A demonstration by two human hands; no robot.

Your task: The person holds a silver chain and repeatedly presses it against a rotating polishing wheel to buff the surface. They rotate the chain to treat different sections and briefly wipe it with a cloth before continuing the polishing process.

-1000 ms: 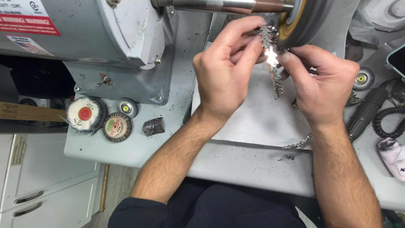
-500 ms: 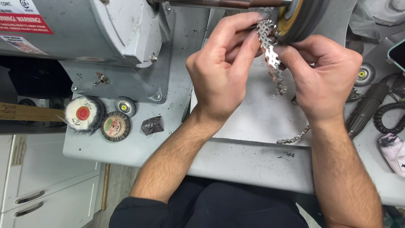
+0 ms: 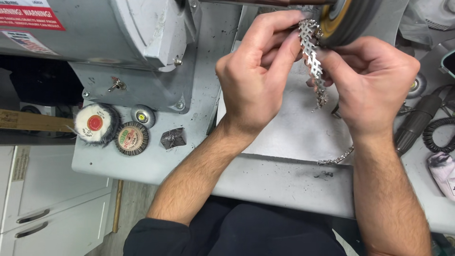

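My left hand (image 3: 258,76) and my right hand (image 3: 369,78) together pinch a wide silver chain bracelet (image 3: 312,57) with an open lattice pattern. Its upper end is held against the round polishing wheel (image 3: 348,19) of a grey bench motor (image 3: 99,33). The lower part of the bracelet hangs down between my hands, and its tail lies on the bench (image 3: 265,170) below my right wrist.
Two small buffing wheels (image 3: 95,124) (image 3: 131,138), a yellow-centred disc (image 3: 142,115) and a dark compound lump (image 3: 173,138) lie at the left of the bench. A black rotary handpiece (image 3: 417,124) with a coiled cord (image 3: 438,135) rests at the right. White cabinet drawers (image 3: 42,213) are below left.
Both hands have lifted the bracelet upward, closer to the polishing wheel; more of the chain now hangs straight between my fingers.
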